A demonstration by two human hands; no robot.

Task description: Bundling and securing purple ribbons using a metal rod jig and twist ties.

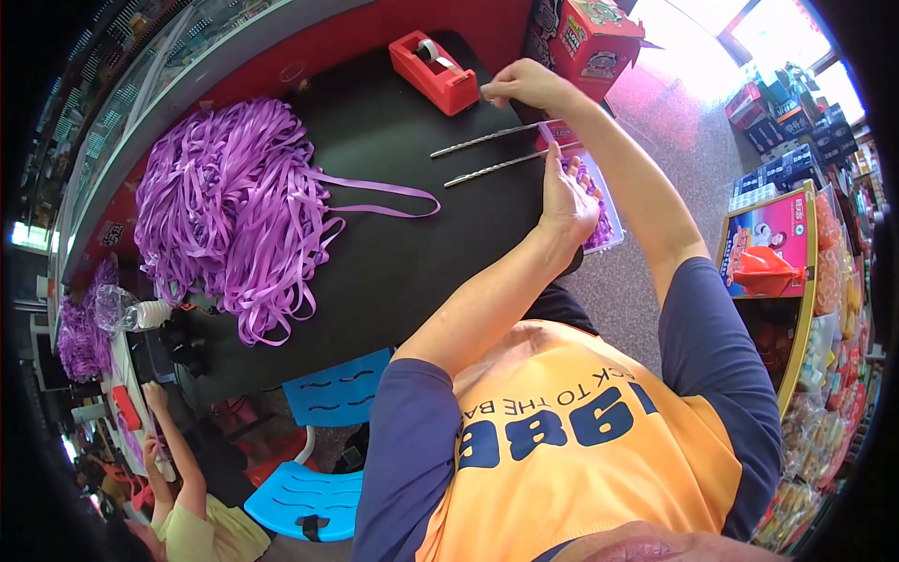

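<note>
My right hand [532, 84] is beside the front end of a red tape dispenser [434, 73], its thumb and fingers pinched together. What they hold, if anything, is too small to make out. My left hand [569, 201] is at the table's right edge, fingers stretched out along a clear plastic box [613, 211] of small purple pieces [599, 192]. Part of the box is hidden behind that hand. Two thin twisted metal rods [487, 140] stick out over the black table from a purple piece [559, 133] near the box.
A large heap of purple ribbon loops [229, 206] covers the table's left side, one loop trailing right. A red carton [595, 42] stands beyond my right hand. A blue chair [309, 496] is at lower left, near another person [201, 525]. Stocked shelves [824, 375] line the right.
</note>
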